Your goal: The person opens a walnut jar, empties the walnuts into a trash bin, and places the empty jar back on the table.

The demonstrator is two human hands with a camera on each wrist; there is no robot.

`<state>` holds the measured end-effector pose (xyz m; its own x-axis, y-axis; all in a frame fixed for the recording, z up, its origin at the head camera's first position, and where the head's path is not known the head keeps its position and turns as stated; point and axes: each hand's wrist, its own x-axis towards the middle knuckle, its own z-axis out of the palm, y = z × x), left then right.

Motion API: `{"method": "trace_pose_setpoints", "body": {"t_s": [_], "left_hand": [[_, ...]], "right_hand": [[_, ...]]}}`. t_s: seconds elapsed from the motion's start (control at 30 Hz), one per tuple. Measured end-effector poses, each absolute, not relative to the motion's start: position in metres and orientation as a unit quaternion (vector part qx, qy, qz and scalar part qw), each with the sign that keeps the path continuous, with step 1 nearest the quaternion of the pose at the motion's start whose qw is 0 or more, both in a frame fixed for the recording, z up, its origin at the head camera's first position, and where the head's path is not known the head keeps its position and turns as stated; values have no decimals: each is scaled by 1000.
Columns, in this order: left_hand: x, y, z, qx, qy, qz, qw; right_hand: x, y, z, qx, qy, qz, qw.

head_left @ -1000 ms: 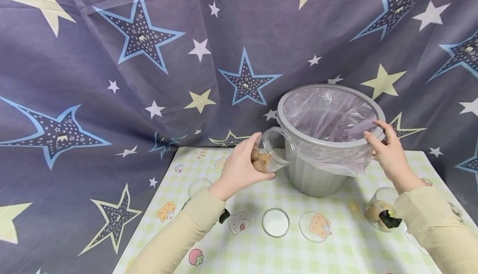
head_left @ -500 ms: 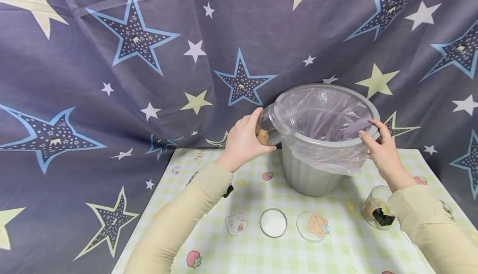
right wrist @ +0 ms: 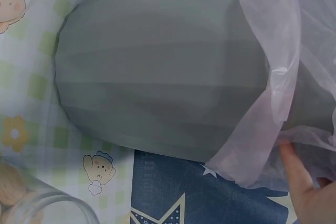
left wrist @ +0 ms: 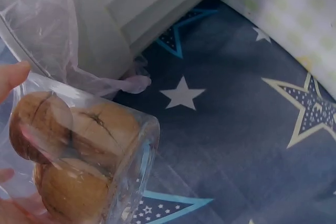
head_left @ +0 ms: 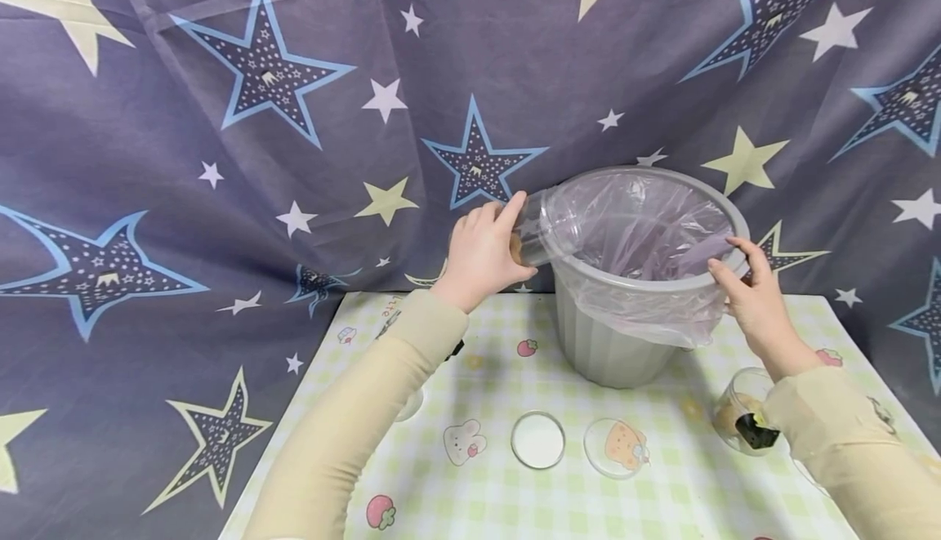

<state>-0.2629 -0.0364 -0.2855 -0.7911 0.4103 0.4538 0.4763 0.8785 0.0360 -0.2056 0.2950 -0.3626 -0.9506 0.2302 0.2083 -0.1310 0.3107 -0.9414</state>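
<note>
My left hand (head_left: 481, 256) grips a clear jar (head_left: 540, 229), tilted on its side with its mouth over the left rim of a grey trash bin (head_left: 621, 352). Inside the jar lie several brown, round, cracked nuts (left wrist: 76, 190) that look like walnuts, gathered toward its base in the left wrist view. A thin pinkish bag (head_left: 639, 229) lines the bin and folds down over its outside. At the bin's right rim, my right hand (head_left: 760, 307) pinches the edge, thumb outside and fingers over the top, with the bag between.
A second clear jar (head_left: 744, 416) holding nuts stands near my right sleeve. In front of the bin lie a white round lid (head_left: 539, 439) and a clear disc (head_left: 613, 448). Another clear disc (head_left: 412, 405) shows beside my left sleeve. A star-patterned cloth (head_left: 331, 197) hangs behind the table.
My left hand has lifted the jar up and tipped it further, bringing its mouth from beside the bin to over the rim. My right hand stays on the rim.
</note>
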Motion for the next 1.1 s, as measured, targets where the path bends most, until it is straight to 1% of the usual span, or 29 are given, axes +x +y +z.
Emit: {"method": "trace_pose_setpoints", "body": {"t_s": [0.33,0.63,0.97,1.1], "left_hand": [[-265,-25,-276,-262,-931,7,256],[-268,-22,-278,-288,-909,43,298],[-267,-23,-272,-305,-893,85,319],[-270,-21,-272,-318,-879,113,337]], "right_hand": [[-203,293,-363,-33,-802,566,187],[-204,291,-365,-35,-803,562,194],[-205,289,-366,-31,-798,570,192],[-206,290,-366,-30,-798,568,198]]}}
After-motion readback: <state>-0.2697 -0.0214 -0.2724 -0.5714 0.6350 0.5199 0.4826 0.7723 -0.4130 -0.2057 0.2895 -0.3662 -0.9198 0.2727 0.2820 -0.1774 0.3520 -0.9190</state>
